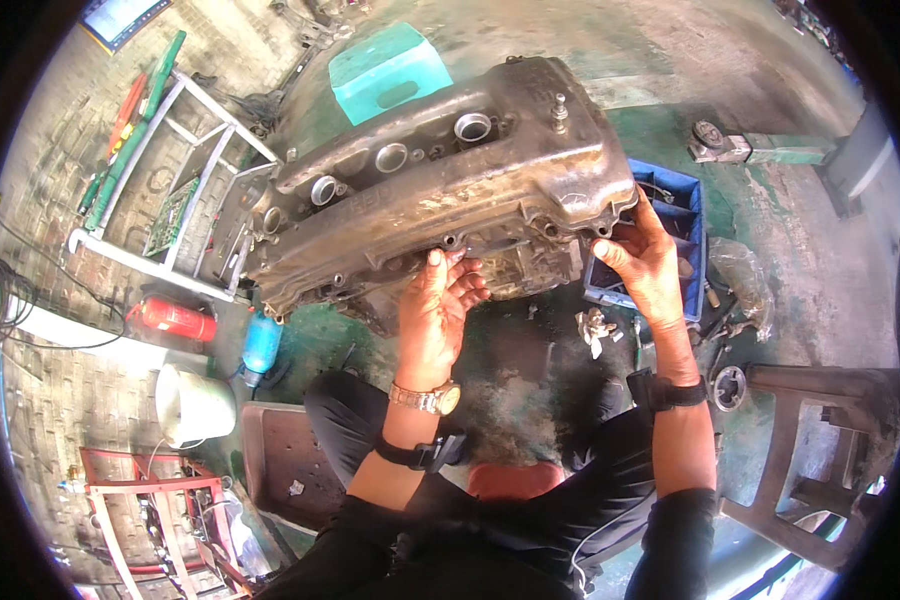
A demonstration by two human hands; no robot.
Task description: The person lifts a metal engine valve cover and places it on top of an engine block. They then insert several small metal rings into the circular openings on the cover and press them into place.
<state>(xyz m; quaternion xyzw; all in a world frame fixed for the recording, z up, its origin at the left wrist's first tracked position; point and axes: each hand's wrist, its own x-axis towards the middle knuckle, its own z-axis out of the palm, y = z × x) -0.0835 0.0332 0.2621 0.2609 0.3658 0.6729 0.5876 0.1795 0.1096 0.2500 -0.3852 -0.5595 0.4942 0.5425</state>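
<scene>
Two hands are set to the near edge of the engine valve cover (420, 190), which lies tilted at the upper middle of the view, over what seems a cylinder head (530, 275). Its right corner is gripped by the fingers of the right hand (652, 275), while those of the left hand (435, 310) are half curled beneath; whether anything is pinched there cannot be told. The far-left end, unsupported, is best watched for tipping.

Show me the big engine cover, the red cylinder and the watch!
Engine cover (440, 190): head view, middle of its brown surface.
Red cylinder (175, 320): head view, its body.
Watch (415, 397): head view, its metal band.
</scene>
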